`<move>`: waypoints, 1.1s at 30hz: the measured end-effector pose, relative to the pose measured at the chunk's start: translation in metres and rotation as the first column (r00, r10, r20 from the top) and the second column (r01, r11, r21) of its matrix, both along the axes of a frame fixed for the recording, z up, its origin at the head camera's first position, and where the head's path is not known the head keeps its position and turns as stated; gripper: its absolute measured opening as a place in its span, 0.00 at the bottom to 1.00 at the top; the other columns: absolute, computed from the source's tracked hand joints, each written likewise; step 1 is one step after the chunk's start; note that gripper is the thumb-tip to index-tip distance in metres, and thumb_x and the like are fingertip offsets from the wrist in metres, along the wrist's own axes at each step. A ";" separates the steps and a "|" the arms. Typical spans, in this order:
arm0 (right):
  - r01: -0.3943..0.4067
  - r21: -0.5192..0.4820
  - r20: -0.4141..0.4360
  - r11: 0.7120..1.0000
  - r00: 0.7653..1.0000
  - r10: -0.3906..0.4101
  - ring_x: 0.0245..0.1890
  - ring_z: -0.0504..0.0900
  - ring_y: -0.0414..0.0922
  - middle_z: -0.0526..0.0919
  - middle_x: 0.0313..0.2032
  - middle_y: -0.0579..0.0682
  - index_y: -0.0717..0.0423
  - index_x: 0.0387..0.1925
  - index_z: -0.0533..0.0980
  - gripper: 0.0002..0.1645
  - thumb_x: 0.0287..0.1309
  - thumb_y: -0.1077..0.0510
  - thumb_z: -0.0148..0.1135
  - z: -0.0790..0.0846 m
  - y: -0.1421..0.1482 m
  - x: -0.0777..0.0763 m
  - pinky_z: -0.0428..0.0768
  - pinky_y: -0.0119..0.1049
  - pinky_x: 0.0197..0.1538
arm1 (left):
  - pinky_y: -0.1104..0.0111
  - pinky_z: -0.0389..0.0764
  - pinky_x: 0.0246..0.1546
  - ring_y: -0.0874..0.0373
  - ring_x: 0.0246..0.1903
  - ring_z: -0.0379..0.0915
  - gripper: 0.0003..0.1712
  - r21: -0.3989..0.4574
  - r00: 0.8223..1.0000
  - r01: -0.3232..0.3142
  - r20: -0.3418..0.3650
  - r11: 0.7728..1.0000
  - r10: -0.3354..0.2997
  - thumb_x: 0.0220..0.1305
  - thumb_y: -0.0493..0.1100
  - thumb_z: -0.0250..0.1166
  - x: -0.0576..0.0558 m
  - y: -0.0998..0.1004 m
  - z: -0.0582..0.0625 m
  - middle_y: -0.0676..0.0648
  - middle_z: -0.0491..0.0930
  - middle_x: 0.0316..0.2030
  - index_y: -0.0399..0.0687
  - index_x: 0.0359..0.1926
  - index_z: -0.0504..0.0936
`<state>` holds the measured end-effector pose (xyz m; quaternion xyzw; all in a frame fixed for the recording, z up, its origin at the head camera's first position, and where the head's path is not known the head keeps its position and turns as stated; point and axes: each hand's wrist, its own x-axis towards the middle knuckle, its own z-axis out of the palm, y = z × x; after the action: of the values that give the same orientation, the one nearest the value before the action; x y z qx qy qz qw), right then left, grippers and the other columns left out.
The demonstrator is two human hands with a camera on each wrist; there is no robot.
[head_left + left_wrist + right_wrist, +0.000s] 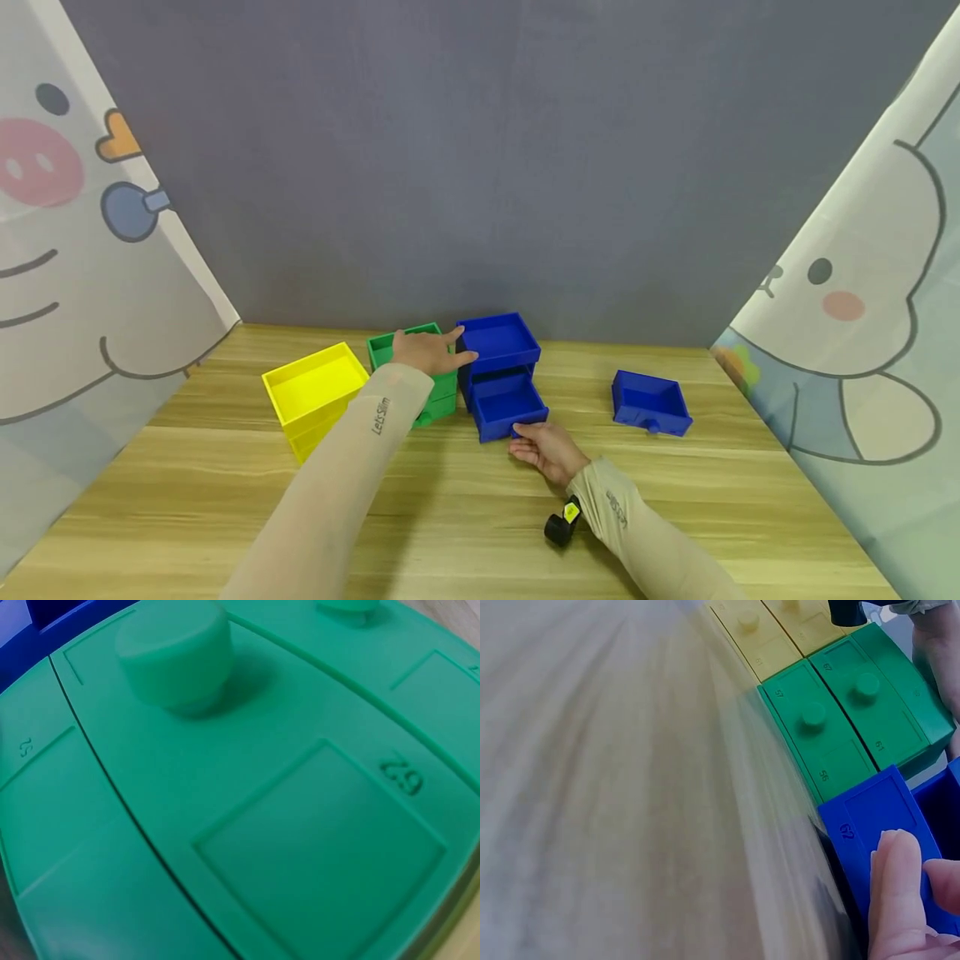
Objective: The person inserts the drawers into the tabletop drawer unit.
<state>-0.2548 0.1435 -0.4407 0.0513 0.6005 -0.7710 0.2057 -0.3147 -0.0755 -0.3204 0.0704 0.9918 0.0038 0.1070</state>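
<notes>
A blue cabinet point(498, 340) stands at the middle back of the table, with a shallow tray-like top. From its bottom a blue drawer point(507, 403) sticks partly out, under a dark gap. My right hand point(551, 452) pinches the front of this drawer at its knob, which the fingers mostly hide; the right wrist view shows the drawer front point(874, 814) marked 62. Over the green cabinet point(442, 398), my left hand point(426, 352) reaches across with extended fingers against the blue cabinet's left side. A second blue drawer point(651, 402) lies apart on the right.
The yellow cabinet point(318, 383) stands left of the green one, turned at an angle. Green drawer fronts point(322, 847) with round knobs fill the left wrist view. A grey wall point(480, 167) closes off the back of the wooden table point(465, 517).
</notes>
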 end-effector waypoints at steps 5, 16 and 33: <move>0.017 0.014 0.012 1.000 1.000 -0.017 0.23 0.81 0.38 0.81 0.21 0.50 0.72 0.41 0.72 0.08 0.67 0.67 0.50 0.002 -0.002 -0.003 0.80 0.27 0.32 | 0.44 0.46 0.66 0.44 0.54 0.74 0.43 0.009 1.000 -0.007 0.012 1.000 0.007 0.63 0.77 0.37 -0.001 0.000 -0.001 0.47 0.78 0.57 0.72 0.75 0.43; -0.010 -0.001 0.045 1.000 0.999 0.010 0.23 0.84 0.41 0.82 0.22 0.52 0.75 0.44 0.70 0.11 0.68 0.67 0.50 0.003 -0.003 -0.008 0.81 0.28 0.32 | 0.44 0.46 0.66 0.44 0.56 0.72 0.43 0.017 1.000 -0.017 0.019 1.000 0.017 0.63 0.77 0.38 -0.001 0.001 -0.002 0.47 0.78 0.57 0.71 0.75 0.44; -0.028 -0.070 0.084 0.997 0.996 0.034 0.25 0.84 0.40 0.83 0.22 0.52 0.71 0.36 0.71 0.12 0.72 0.65 0.44 0.005 -0.005 -0.004 0.80 0.27 0.35 | 0.43 0.46 0.66 0.45 0.52 0.75 0.43 0.017 0.999 -0.013 0.031 1.000 0.012 0.63 0.77 0.38 -0.003 -0.001 -0.002 0.49 0.82 0.48 0.72 0.75 0.43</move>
<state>-0.2588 0.1387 -0.4358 0.0675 0.5649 -0.7851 0.2448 -0.3174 -0.0766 -0.3223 0.0650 0.9903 0.0139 0.1217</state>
